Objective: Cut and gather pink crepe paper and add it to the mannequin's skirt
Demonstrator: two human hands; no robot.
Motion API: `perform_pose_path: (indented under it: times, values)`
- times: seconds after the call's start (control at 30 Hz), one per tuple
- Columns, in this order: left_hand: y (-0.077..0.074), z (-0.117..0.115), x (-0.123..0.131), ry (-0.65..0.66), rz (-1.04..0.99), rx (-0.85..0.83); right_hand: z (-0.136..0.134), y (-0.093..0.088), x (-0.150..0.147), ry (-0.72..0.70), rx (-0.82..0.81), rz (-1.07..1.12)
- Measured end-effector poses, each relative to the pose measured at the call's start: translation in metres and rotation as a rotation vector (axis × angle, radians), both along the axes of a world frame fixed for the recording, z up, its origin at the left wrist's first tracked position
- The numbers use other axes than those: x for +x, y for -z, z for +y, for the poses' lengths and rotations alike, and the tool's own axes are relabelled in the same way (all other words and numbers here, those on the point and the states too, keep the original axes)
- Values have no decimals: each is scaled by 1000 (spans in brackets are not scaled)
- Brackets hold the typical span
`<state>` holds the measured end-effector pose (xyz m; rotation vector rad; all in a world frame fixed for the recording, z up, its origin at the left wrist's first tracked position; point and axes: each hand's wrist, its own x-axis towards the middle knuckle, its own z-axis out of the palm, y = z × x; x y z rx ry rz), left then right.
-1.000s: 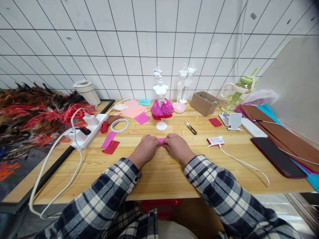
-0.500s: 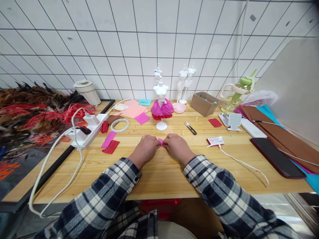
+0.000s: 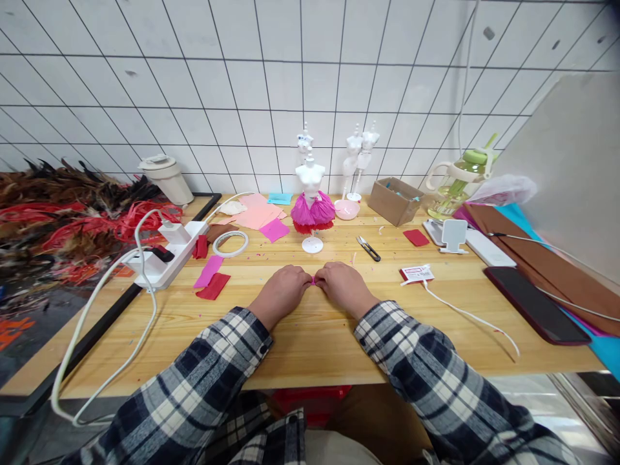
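Observation:
My left hand [image 3: 282, 291] and my right hand [image 3: 343, 287] rest close together on the wooden table [image 3: 310, 336], fingers curled. Between their fingertips they pinch a small pink piece of fabric [image 3: 314, 280], of which only a sliver shows. Just beyond the hands stands a white mini mannequin [image 3: 311, 197] on a round base, wearing a pink and red fringed skirt. Small black snips [image 3: 369, 248] lie to the right of its base.
Pink and red fabric scraps [image 3: 211, 278], a white tape ring [image 3: 231, 243] and a power strip [image 3: 167, 258] with cables lie left. Feathers [image 3: 62, 213] pile at far left. Two more mannequins [image 3: 361, 158], a cardboard box [image 3: 394, 200], a bottle [image 3: 458, 181], a phone stand [image 3: 454, 235] and a dark tablet [image 3: 537, 303] sit right.
My two hands have drawn slightly closer together, and less of the pink fabric shows between them. The rest of the table is unchanged.

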<state>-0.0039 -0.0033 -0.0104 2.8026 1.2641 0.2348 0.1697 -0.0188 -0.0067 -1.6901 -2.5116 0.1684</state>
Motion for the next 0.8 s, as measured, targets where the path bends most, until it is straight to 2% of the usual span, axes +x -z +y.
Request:
perform_pose_path:
  times: [0.17, 0.47, 0.8]
  values:
    - [1, 1, 0, 29, -27, 19, 1, -1, 0, 51, -47, 2]
    - [-1, 0, -1, 0, -8, 33, 0, 0, 3, 16, -39, 28]
    - [-5, 0, -6, 102, 50, 227, 1, 4, 6, -37, 86, 224]
